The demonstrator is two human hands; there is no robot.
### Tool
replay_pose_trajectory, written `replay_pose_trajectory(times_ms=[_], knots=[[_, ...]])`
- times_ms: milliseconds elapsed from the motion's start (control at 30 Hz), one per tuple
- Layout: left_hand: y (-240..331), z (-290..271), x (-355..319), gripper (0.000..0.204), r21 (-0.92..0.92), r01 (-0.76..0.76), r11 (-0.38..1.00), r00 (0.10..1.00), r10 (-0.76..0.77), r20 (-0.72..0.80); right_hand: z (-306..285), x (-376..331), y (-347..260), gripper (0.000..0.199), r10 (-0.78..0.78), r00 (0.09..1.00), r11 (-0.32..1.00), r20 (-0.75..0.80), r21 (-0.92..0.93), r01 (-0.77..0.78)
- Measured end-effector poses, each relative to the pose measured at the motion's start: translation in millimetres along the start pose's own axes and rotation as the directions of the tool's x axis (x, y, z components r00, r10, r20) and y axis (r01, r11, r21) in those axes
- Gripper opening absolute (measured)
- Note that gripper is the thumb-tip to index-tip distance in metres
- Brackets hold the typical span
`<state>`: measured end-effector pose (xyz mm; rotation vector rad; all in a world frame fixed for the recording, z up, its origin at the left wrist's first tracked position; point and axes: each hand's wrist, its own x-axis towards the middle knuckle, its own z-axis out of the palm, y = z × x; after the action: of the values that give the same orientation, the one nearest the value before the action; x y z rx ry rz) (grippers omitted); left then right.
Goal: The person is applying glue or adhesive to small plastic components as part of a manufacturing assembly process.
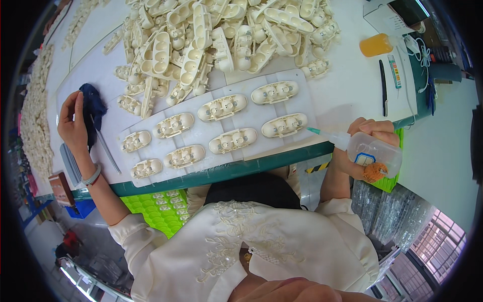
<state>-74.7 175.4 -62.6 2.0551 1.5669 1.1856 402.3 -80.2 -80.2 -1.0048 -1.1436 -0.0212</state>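
Observation:
My right hand (pixel 367 133) is wrapped round a translucent squeeze bottle (pixel 390 150) lying on its side. Its slim green dispensing tip (pixel 313 130) points left and meets, or nearly meets, the right end of a cream oval plastic part (pixel 284 125). This part is the nearest in two rows of similar parts, such as one at the back (pixel 222 107), laid out on a pale board (pixel 196 128). At the far left, the fingers of my left hand (pixel 74 121) are closed at the edge of a dark navy cloth (pixel 92 108).
A big heap of loose cream plastic parts (pixel 201 45) covers the back of the table. An orange bottle (pixel 376 45), a black pen-like stick (pixel 384 88) and white cables (pixel 425 55) lie at the right. Bright green trays (pixel 146 211) stand below the table edge.

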Motion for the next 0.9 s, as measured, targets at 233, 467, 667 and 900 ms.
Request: replay_pose_trajectory(times_ms=[233, 467, 667, 900], knots=[[3.5, 0.9, 0.1, 0.018, 0.023, 0.012, 1.000, 1.000, -0.012, 0.001, 1.8, -3.5, -6.7, 0.043, -0.027, 0.996, 1.000, 0.088, 0.017, 0.025], [-5.0, -2.5, -0.4, 0.019, 0.013, 0.002, 1.000, 1.000, -0.002, -0.003, -14.8, -17.0, -12.4, 0.042, 0.058, 0.998, 0.978, 0.015, -0.200, -0.054], [9.1, -6.0, 0.2, 0.021, -0.036, -0.005, 0.999, 0.994, 0.002, -0.105, -45.8, 6.6, -17.5, 0.087, 0.298, 0.951, 0.690, 0.087, 0.668, -0.278], [79.1, -43.5, -56.4, 0.029, 0.149, -0.270, 0.951, 0.943, 0.230, 0.239, -95.2, 70.1, -12.2, 0.051, 0.484, 0.873, 0.837, -0.056, 0.322, -0.443]])
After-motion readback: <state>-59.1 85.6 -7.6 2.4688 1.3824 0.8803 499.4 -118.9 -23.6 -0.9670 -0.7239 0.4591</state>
